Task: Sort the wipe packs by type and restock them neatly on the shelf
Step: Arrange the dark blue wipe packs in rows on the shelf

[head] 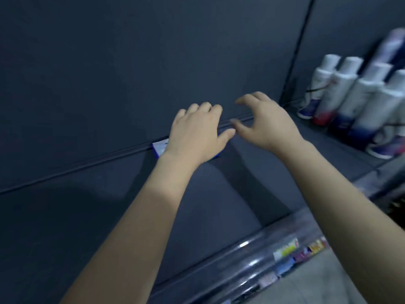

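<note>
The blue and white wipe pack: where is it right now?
Head view, near centre: the blue and white wipe pack sits at the back of the dark shelf, mostly hidden under the left hand, with white bottles far right.

No legible text — all blurred

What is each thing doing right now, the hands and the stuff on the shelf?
wipe pack, at the back of the shelf, mostly hidden
left hand, on the wipe pack, fingers curled over it
right hand, in the air, holding nothing
bottles, standing upright at the right
</note>
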The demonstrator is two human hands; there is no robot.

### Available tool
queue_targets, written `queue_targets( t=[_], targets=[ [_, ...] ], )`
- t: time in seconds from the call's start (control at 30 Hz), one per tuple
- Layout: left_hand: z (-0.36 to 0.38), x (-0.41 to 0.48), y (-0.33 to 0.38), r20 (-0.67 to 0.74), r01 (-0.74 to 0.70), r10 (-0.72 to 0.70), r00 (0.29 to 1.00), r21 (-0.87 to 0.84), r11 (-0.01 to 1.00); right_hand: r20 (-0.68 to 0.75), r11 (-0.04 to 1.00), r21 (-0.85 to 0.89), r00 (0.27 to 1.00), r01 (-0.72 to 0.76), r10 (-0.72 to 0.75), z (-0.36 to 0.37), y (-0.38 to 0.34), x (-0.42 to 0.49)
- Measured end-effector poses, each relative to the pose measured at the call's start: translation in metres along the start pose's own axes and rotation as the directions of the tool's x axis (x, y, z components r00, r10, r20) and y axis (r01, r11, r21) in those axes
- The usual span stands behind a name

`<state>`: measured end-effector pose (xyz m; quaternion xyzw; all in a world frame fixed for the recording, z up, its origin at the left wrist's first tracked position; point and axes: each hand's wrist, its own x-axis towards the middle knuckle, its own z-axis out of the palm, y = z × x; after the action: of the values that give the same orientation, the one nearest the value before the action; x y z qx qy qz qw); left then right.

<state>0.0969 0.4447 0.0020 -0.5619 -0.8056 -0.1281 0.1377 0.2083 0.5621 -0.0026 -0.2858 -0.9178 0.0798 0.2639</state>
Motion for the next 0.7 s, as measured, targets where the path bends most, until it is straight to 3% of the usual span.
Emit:
queue_targets(
  t=[0.13,0.3,0.5,0.7],
  targets=[
    [-0.025,-0.012,0.060,-0.004,-0.235,0.235,0.972,-0.080,0.969,-0.146,0.968,-0.153,0.973,-0.200,0.178,-0.059,0.010,-0.080],
    [-0.044,-0.050,0.148,-0.001,-0.503,0.508,0.861,-0.139,0.853,-0.212,0.791,-0.320,0.853,-0.521,0.476,-0.126,0.023,-0.216],
    [-0.036,-0.124,0.250,0.037,-0.700,0.719,0.694,-0.196,0.686,-0.222,0.505,-0.371,0.603,-0.779,0.766,-0.178,0.035,-0.376],
    [0.000,-0.190,0.351,0.089,-0.829,0.855,0.510,-0.216,0.517,-0.201,0.273,-0.304,0.341,-0.913,0.918,-0.194,0.071,-0.510]
  ],
)
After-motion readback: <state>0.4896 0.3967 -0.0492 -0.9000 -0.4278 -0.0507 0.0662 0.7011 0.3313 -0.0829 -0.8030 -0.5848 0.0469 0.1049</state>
